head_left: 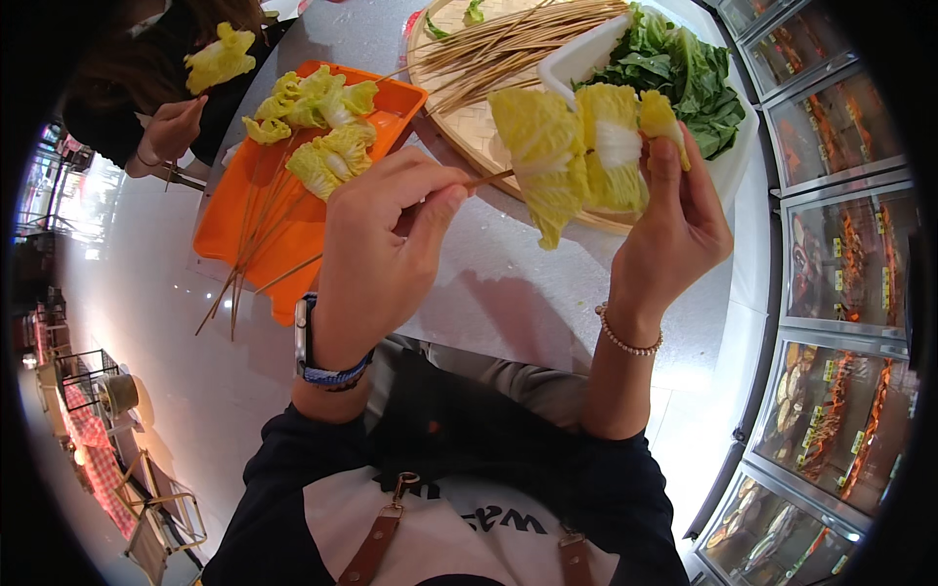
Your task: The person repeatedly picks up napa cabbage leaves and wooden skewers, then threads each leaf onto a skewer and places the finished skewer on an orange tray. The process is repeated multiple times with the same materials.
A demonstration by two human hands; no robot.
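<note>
My left hand point(381, 244) is closed round a thin wooden skewer point(489, 180), which runs rightward into yellow cabbage leaf pieces point(542, 156). My right hand point(674, 230) pinches a smaller cabbage piece point(660, 115) at the right end of these threaded leaves. An orange tray point(220, 239) beside my left hand holds more skewered cabbage point(332, 156) and bare skewers that overhang its near edge. Behind the leaves, a round bamboo tray point(440, 63) carries a pile of loose skewers point(503, 39) and a white container point(728, 122) of dark green leafy vegetables point(664, 78).
A grey table point(469, 313) lies under the trays. At upper left a co-worker's hand point(171, 132) holds skewered cabbage point(220, 59). Glass-door display cases point(845, 264) with skewered food line the right side. Folding chairs point(156, 508) and a checked cloth point(93, 449) are at lower left.
</note>
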